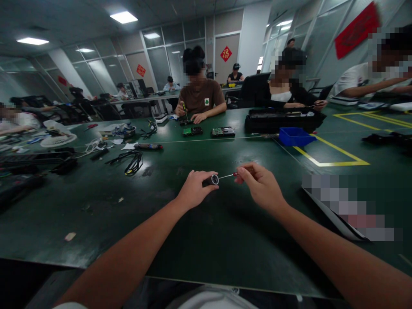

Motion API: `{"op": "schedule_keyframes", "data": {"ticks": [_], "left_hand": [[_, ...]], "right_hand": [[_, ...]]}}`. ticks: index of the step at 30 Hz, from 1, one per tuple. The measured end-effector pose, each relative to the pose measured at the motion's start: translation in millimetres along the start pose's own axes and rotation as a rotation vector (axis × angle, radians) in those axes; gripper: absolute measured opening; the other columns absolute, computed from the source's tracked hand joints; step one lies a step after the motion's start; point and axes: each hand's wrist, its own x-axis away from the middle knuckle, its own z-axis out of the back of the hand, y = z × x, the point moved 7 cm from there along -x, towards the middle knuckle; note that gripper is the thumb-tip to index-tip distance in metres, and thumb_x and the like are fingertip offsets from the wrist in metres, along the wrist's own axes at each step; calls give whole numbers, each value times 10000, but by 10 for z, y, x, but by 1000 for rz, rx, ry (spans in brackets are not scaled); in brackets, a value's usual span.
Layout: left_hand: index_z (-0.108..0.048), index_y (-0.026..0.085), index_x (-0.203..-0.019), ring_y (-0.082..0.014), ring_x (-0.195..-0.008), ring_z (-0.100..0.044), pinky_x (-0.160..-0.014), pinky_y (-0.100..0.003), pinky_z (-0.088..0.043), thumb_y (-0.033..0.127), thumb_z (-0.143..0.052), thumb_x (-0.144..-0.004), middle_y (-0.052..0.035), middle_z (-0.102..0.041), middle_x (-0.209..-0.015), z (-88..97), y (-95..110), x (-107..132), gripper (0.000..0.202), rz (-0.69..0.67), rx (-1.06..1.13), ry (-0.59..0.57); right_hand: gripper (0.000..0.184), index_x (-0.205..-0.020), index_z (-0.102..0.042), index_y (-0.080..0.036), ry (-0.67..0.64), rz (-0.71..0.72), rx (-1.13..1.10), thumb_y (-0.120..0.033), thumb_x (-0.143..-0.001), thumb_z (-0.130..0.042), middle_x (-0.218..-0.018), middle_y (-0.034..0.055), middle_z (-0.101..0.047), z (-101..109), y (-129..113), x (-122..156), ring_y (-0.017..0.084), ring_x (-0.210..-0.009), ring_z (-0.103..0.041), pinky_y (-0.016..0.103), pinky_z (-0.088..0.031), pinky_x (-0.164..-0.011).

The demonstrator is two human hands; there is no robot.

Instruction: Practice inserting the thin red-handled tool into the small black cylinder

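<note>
Glass partitions (162,53) and ceiling lights (124,17) framed the room behind our dark green desk (209,240), where a co-worker in a brown shirt (202,96) sat opposite. We had a small dark cylinder (213,180) in front of us, apparently raised over the middle of the desk, its pale-ringed end turned towards our view. A thin red-handled tool (227,176) pointed at that end from the right; whether its tip touched the rim or stopped just short, we could not tell. We judged the step in hand to be careful tool work at the ringed end, and the next move to call for a steady cylinder and a shaft well lined up with it.

Our left hand (195,189) pinched the cylinder from the side, thumb below and fingers above. Our right hand (259,182) gripped the tool's handle between thumb and curled fingers, the shaft running nearly level and dipping slightly towards the cylinder. Both forearms reached in over the near edge, converging on the work, with the right wrist bent inward.
</note>
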Motion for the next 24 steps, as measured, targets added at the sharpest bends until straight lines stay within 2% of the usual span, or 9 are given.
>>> {"op": "schedule_keyframes", "data": {"ticks": [3, 6, 8, 10, 12, 15, 18, 20, 24], "left_hand": [[-663, 267, -1232, -267, -1051, -603, -1072, -520, -344, 317, -722, -855, -49, -707, -1120, -9, -22, 7, 385, -3, -1, -2], [-662, 264, -1227, -259, -1057, -605, -1074, -518, -342, 307, -719, -858, -45, -707, -1126, -25, -37, 10, 375, -11, 8, -10], [-660, 262, -1225, -252, -1058, -608, -1079, -520, -338, 303, -717, -862, -40, -706, -1136, -36, -36, 7, 370, -18, 19, -20], [-659, 264, -1228, -254, -1061, -610, -1083, -525, -335, 306, -716, -862, -42, -706, -1141, -36, -28, 3, 373, -18, 21, -24], [-659, 264, -1233, -263, -1060, -611, -1086, -532, -337, 317, -715, -862, -48, -707, -1133, -12, -23, -1, 379, -1, 13, -13], [-647, 255, -1251, -267, -1082, -603, -1110, -546, -318, 320, -705, -870, -58, -702, -1145, 57, 3, -1, 391, 0, -6, 23], [-614, 269, -1287, -252, -1163, -576, -1160, -558, -241, 295, -672, -898, -52, -677, -1219, 103, 70, 1, 394, -78, -37, 35], [-602, 281, -1297, -243, -1186, -566, -1170, -563, -214, 285, -657, -910, -43, -671, -1227, 92, 79, -4, 391, -97, -59, 12], [-605, 268, -1296, -242, -1142, -579, -1137, -549, -278, 279, -668, -904, -39, -684, -1172, 14, 27, -16, 397, -58, -55, -59]], "right_hand": [[170, -951, -630, -226, -75, 37, -79, -374, -904, -562, -855, 32, -722, -68, -10, 8, 209, -811, -693, 370, -515, -768], [240, -898, -626, -226, -129, 60, -64, -416, -956, -491, -759, 15, -672, -113, -20, 21, 190, -736, -653, 357, -502, -730], [304, -870, -623, -226, -103, 52, -37, -444, -980, -443, -687, 2, -616, -105, -9, 22, 176, -666, -603, 342, -485, -677], [250, -906, -615, -228, -50, 18, -73, -432, -961, -481, -708, 2, -612, -87, 35, 15, 176, -675, -597, 340, -488, -673], [195, -972, -602, -229, 6, -28, -211, -411, -907, -572, -811, 18, -652, -77, 106, 2, 190, -761, -635, 362, -518, -745], [220, -950, -629, -225, 36, -134, -437, -423, -856, -653, -888, 37, -665, -102, 240, -30, 198, -831, -656, 400, -537, -853], [247, -866, -645, -218, -20, -288, -629, -465, -859, -644, -791, 35, -642, -163, 369, -67, 195, -760, -649, 420, -561, -853], [297, -768, -626, -217, -23, -362, -671, -502, -848, -650, -678, 12, -590, -163, 441, -88, 171, -643, -602, 413, -578, -809], [296, -770, -644, -214, 116, -321, -641, -490, -771, -753, -709, 10, -618, -62, 501, -123, 161, -671, -608, 352, -572, -748]]}}
